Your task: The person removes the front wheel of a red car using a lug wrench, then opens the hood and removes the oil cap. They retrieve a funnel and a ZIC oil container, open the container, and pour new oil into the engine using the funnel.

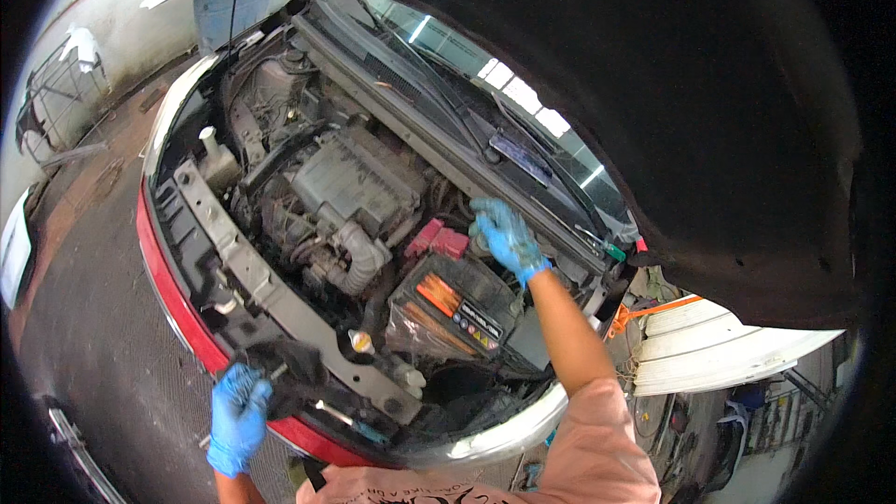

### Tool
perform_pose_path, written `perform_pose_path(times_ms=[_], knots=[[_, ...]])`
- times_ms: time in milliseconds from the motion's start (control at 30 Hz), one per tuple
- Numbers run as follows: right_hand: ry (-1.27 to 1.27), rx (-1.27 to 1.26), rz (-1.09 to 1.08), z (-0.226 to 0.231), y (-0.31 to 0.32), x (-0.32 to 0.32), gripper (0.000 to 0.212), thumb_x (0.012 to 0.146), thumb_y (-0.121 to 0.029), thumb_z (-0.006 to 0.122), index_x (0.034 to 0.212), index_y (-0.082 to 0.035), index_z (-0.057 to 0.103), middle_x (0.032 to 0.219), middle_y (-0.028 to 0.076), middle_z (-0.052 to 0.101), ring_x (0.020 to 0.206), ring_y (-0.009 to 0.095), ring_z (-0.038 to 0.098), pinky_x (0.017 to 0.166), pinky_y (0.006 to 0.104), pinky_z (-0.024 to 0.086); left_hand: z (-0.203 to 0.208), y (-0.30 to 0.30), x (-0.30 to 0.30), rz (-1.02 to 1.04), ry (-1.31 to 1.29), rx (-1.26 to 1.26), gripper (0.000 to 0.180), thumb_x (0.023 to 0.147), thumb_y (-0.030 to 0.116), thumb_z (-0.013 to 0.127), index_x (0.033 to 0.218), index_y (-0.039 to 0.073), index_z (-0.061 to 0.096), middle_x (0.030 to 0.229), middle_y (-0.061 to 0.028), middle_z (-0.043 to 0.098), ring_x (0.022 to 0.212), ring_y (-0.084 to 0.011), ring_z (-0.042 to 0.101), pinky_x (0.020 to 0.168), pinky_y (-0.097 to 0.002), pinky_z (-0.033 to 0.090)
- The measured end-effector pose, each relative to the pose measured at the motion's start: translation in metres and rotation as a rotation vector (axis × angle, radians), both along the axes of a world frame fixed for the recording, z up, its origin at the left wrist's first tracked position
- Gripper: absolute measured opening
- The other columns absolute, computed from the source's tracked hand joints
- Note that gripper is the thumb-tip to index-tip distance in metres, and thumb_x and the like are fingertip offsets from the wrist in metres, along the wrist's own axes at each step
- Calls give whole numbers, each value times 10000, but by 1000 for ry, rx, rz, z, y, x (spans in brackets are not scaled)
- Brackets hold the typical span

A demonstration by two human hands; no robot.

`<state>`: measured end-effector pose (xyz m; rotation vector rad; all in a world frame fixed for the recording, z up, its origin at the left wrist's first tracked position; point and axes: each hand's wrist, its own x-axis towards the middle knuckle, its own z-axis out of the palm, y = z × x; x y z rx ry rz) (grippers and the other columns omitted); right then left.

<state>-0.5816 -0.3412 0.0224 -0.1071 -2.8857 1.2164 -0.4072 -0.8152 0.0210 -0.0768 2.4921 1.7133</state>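
My left hand (240, 415), in a blue glove, is closed around a thin metal rod-like tool (279, 371) at the car's front edge. A dark, blurred piece (297, 362) lies beside that fist; I cannot tell whether it is held too. My right hand (509, 238), also blue-gloved, reaches into the engine bay with its fingers extended over a round, greyish part (478, 241) behind the battery (446, 308). Whether the fingertips touch that part is unclear. Next to them is a red terminal cover (439, 239).
The raised bonnet (709, 112) hangs over the right side. A blue-handled tool (366, 430) lies on the front edge, and a green-handled one (613, 251) near the windscreen. A dark flat object (521, 158) rests by the wipers. The engine cover (355, 182) fills the middle.
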Motion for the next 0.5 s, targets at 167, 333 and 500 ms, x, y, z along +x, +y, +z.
perform_pose_path(times_ms=[167,333,500], knots=[[355,712,-88,-17,36,-151,223,957,-290,527,1075,-142,645,1033,129,698,922,353,666,814,478,524,-31,1,-29,-110,28,-18,47,857,27,641,852,-17,626,778,-78,550,723,-210,517,688,-319,448],[299,662,-77,-35,5,-237,231,921,-308,565,1080,-180,674,1094,102,696,1010,337,658,876,463,524,-12,23,-50,-42,-77,96,121,914,76,634,907,-37,676,827,-203,665,783,-347,624,756,-402,492],[339,594,-139,-34,-27,-274,269,883,-266,616,1122,-175,697,1163,86,694,1045,317,664,908,434,530,-25,19,-65,-179,-76,-39,117,913,62,659,925,-52,677,915,-175,695,844,-284,650,809,-369,498]])
